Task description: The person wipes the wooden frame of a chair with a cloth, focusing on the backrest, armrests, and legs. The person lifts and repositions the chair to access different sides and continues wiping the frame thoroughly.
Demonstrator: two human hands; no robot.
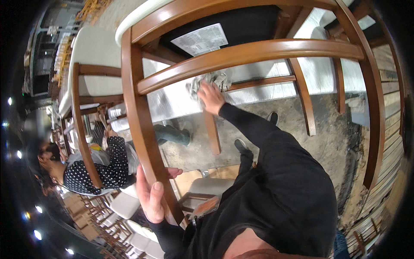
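A brown wooden chair (254,52) lies tipped over in front of me, its legs pointing toward me and its dark underside showing a white printed label (200,39). My left hand (153,196) is wrapped round the near left chair leg (148,146), thumb on the near side and fingertips showing past the far side. Through the frame reaches my right arm; my right hand (211,98) presses a crumpled grey rag (202,84) against the wood near a lower rail (261,82). The rag hides the spot it touches.
The chair rests on a table wrapped in shiny silvery sheeting (172,101). Another upturned chair (97,82) with a pale seat stands at left, where a co-worker in a dotted top (92,172) works close by. Wooden slats (390,116) run along the right.
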